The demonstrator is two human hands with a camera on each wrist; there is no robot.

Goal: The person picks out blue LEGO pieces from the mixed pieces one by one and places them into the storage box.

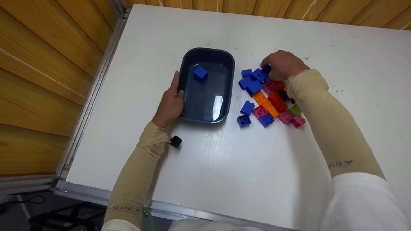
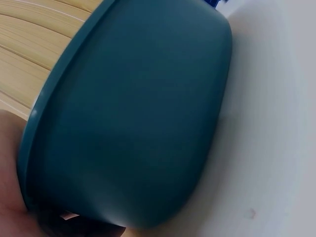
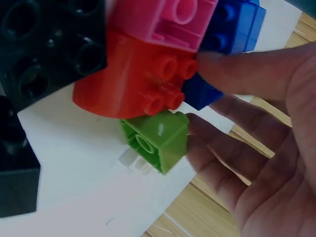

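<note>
A dark blue tub point(image 1: 224, 96) stands on the white table point(image 1: 224, 166) with one blue brick point(image 1: 200, 72) inside it. My left hand point(image 1: 171, 101) holds the tub's left wall, thumb over the rim; the left wrist view is filled by the tub's outer wall point(image 2: 138, 113). To the right of the tub lies a pile of blue, pink, orange, red and green bricks point(image 1: 268, 99). My right hand point(image 1: 281, 65) sits on the pile's far end, its thumb and fingers pinching a blue brick point(image 1: 266, 69) point(image 3: 200, 94), beside a green brick point(image 3: 158, 138) and a red one point(image 3: 133, 84).
The table's left edge has a metal frame point(image 1: 93, 93), with wooden panelling beyond it and along the back. A small black object point(image 1: 175, 141) lies by my left wrist. Black bricks point(image 3: 44, 44) show in the right wrist view.
</note>
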